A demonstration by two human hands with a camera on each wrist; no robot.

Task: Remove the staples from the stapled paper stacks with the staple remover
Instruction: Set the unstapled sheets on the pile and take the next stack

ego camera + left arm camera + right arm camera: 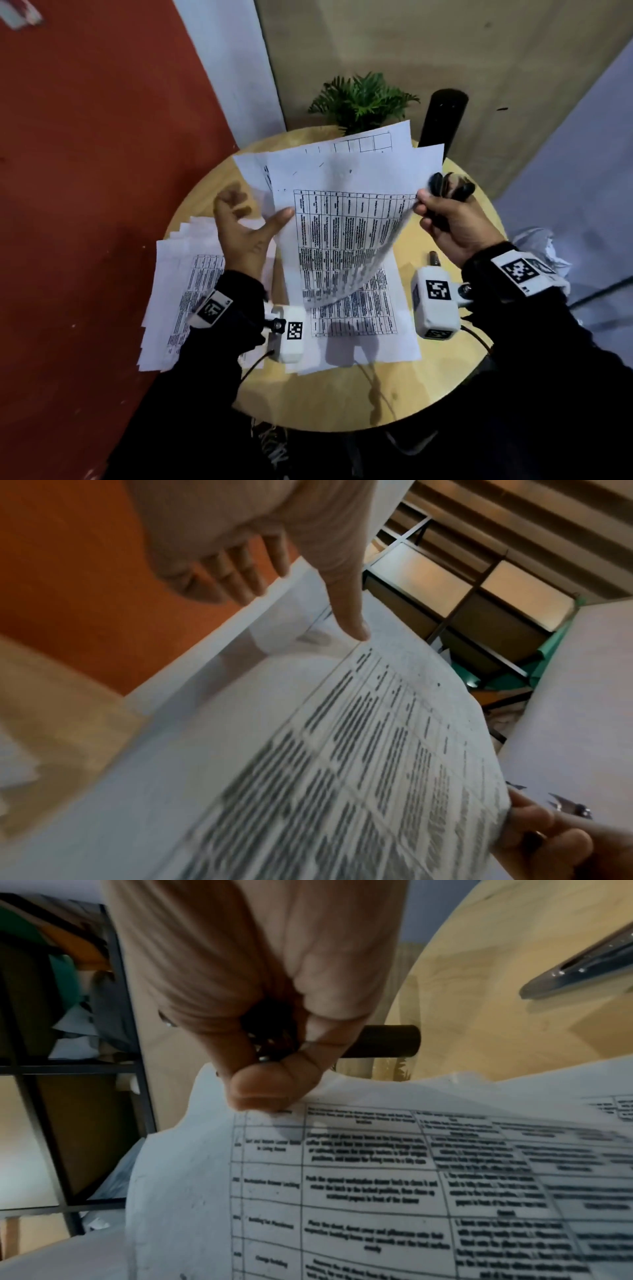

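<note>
A printed sheet [346, 222] is lifted and curled above the paper stack [376, 315] lying on the round wooden table [342, 397]. My right hand [452, 219] grips the black staple remover [448, 186] in its curled fingers and pinches the sheet's right edge with the thumb [263, 1088]. The remover [270, 1031] shows dark inside the fist, and its metal claws [568, 806] show in the left wrist view. My left hand [239, 226] is spread, and its thumb tip [352, 626] touches the sheet's [377, 737] left edge. No staple is visible.
A fanned pile of loose sheets [171, 291] lies at the table's left, under my left forearm. A silvery metal object [582, 969] lies on the table at the right. A potted plant [363, 99] and a black cylinder [442, 116] stand at the far edge. A red wall runs along the left.
</note>
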